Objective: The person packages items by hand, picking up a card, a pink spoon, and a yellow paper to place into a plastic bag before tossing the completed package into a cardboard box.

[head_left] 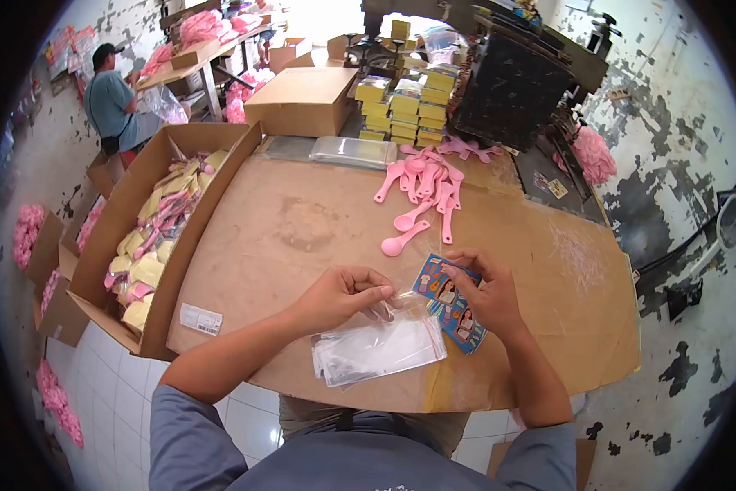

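Note:
My left hand [347, 299] is closed in a pinch on a clear plastic bag, just above a stack of clear bags [384, 352] near the table's front edge. To its right, my right hand [486, 295] grips a blue printed card [435, 278] between thumb and fingers. Directly below that card lie more blue cards [464, 329], partly covered by it. A pile of pink spoons [425, 176] rests beyond my hands, with one spoon [404, 238] nearest to them.
An open carton [212, 192] of packed bags stands left. At the back are a closed box [302, 98], a clear tray [353, 151], yellow stacks [405, 106] and a black machine [511, 86]. A person [110, 102] works at the far left.

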Demonstrator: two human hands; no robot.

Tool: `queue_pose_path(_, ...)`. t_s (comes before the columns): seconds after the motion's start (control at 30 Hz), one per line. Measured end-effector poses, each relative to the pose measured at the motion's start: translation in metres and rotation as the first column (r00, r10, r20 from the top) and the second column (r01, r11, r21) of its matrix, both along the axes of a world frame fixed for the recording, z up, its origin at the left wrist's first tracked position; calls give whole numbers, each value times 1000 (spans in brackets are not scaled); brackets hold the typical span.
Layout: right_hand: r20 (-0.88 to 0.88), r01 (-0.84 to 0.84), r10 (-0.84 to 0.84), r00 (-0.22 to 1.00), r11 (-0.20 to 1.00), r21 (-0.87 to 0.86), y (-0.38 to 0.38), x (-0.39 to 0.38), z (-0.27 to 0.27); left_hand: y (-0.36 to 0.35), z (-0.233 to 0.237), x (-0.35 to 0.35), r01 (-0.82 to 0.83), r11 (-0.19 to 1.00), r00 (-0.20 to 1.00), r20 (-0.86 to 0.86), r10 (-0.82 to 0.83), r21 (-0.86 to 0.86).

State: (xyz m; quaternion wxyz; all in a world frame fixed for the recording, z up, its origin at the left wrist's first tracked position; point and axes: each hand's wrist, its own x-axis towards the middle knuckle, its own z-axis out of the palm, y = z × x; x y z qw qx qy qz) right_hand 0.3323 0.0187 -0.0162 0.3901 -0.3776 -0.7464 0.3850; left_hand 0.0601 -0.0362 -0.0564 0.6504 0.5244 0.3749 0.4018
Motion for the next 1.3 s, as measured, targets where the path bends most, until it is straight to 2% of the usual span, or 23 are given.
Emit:
queue_pose_path(0.07, 10, 80, -81, 997, 994, 74, 4, 0, -17, -3, 5, -2, -51, 998, 999, -6, 51, -25)
queue_pose_path(0.17, -10, -3, 2, 1000, 995, -102, 5, 6, -25, -5, 7, -2, -34, 990, 995, 94, 47, -135)
queue_pose_path(0.27, -138, -6, -14, 990, 990, -140, -6, -1, -23, -13, 10, 8, -41, 992, 999, -23, 39, -117)
queue_pose_path(0.37, -204, 47, -53, 977, 998, -36, -15, -6, -23, -14, 3, 9, -23, 995, 1000, -16, 21, -96)
queue_pose_path(0.47, -162, 41, -34, 986, 998, 38, -18, -3, -27, -15, 2, 9, -53, 994, 998, -33, 50, -98)
queue_pose_path(0.57, -75, -20, 40, 996, 968, 251, -13, -3, -23, -16, -1, 9, -59, 994, 998, -21, 57, -87)
queue_pose_path(0.67, 107, -159, 144, 984, 976, 151, -19, -2, -7, -16, -3, 10, -60, 998, 995, -77, 59, -9)
queue_pose_path(0.77, 166, -306, 272, 948, 920, 246, -14, -3, -14, -20, 10, 10, 2, 976, 943, -324, 70, 217)
queue_pose_path(0.87, 158, -284, 258, 953, 943, 172, -25, -16, -8, -20, 8, 7, 121, 940, 901, -434, 31, 318)
queue_pose_path(0.97, -263, -121, 84, 961, 984, -128, -30, -17, -21, -22, 1, 11, -45, 989, 964, -252, 80, 144)
queue_pose_path(1.07, -158, -165, 130, 979, 960, -227, -16, 4, -18, -18, -6, 11, -136, 979, 984, -96, 151, 150)
queue_pose_path(1.17, 20, -195, 196, 980, 980, -43, -15, 0, -25, -20, -2, 9, -88, 968, 960, -239, 146, 236)
queue_pose_path(1.27, -1, -231, 234, 972, 959, -164, -26, -16, -13, -25, 10, 10, -14, 983, 911, -404, 89, 185)
queue_pose_path(1.3, -37, -193, 189, 981, 968, -161, -27, -17, -17, -25, 13, 9, -21, 981, 914, -393, 97, 193)
